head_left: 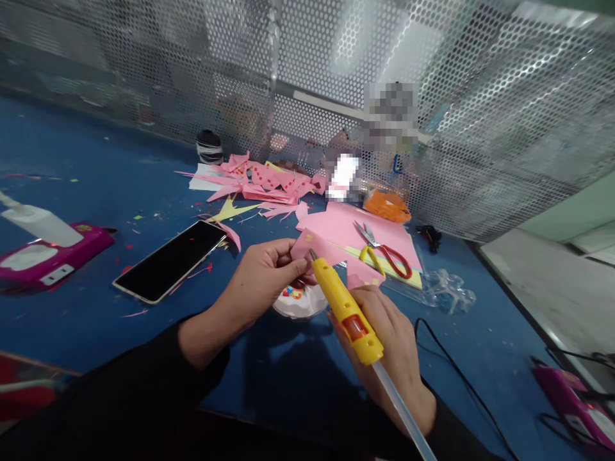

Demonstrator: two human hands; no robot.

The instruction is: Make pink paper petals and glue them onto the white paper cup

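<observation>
Watching from the head camera, I note two bare hands in black sleeves over a blue desk.

Left hand: thumb and fingers pinching a small folded pink paper piece with a yellow fleck. The piece is held above the desk, in front of the person, over a round white crinkled object with a coloured print, partly hidden by that hand.

Right hand: wrapped around a yellow plastic glue gun, a translucent stick trailing from its rear. The nozzle lies at the pink piece; I cannot tell whether they touch. Another pink paper portion shows beyond the right fingers; I cannot tell if the two are joined.

Beyond the hands: scissors with one red and one yellow handle, blades pointing away, on flat pink sheets. Behind these, an orange packet; to the right, crumpled clear plastic.

Far side: cut pink scraps heaped near a perforated metal screen. Left: a black-screened phone, then a purple power strip.
</observation>
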